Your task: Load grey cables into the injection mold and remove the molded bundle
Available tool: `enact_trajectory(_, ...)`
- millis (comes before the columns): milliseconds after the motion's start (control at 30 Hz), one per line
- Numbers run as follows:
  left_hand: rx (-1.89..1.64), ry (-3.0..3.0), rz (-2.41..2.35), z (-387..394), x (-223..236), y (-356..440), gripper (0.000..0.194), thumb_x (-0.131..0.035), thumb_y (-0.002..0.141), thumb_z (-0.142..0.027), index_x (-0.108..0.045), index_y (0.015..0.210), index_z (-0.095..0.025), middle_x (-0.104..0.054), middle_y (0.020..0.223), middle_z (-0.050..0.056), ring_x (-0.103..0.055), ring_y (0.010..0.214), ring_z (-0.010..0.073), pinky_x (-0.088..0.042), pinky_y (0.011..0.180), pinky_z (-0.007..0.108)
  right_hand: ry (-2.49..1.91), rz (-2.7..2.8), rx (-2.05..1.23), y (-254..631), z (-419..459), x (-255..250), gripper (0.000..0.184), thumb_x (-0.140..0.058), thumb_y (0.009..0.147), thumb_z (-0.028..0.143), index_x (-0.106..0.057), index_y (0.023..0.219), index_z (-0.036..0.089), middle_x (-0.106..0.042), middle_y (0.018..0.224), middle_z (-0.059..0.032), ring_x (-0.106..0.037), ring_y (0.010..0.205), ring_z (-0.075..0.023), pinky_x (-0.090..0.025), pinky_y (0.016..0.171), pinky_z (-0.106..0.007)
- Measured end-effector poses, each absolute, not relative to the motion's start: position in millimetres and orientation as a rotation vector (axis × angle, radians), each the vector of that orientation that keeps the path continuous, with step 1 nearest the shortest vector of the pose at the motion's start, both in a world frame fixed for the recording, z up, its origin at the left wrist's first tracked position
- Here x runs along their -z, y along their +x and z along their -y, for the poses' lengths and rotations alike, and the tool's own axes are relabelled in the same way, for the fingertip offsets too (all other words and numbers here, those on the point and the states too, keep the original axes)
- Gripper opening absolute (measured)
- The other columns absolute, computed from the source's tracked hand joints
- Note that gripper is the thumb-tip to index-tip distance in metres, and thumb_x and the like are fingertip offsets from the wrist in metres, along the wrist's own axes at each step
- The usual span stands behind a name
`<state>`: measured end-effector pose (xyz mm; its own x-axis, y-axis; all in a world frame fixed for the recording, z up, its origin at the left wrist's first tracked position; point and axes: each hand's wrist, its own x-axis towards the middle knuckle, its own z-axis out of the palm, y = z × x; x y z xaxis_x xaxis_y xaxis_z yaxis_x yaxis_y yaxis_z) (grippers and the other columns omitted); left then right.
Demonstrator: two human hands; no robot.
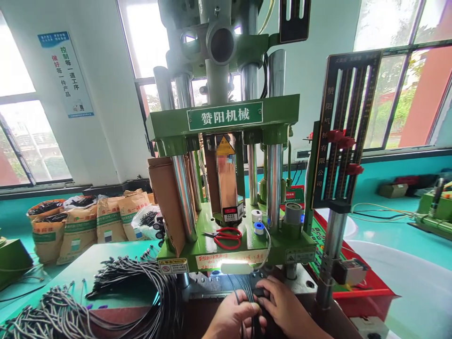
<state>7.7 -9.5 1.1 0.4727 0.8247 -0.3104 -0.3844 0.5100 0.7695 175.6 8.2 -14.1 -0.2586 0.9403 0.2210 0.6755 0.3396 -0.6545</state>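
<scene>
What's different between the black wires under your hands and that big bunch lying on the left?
The wires under the hands are only a few, running straight, side by side, toward the green machine. The left hand and right hand press on them. The bundle on the left is far larger, curves in a loose arc across the table, and lies untouched. Both are thin black cables.
</scene>
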Motion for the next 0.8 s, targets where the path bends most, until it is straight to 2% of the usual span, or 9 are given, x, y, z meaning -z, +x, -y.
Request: enact_trajectory(800,-0.807,0.683,-0.761,6.1,4.4,7.6,0.047,-0.08,0.054,-0.025,-0.048,0.087,-0.015,-0.059,0.069,0.0,-0.062,0.06,0.0136,-0.049,0.058,0.025,-1.418,2.028,-0.571,174.3,-7.7,12.2,0.025,-0.048,0.077,0.017,-0.062,0.098,0.016,-0.06,0.09,-0.006,-0.056,0.082,-0.0171,-0.042,0.076,-0.028)
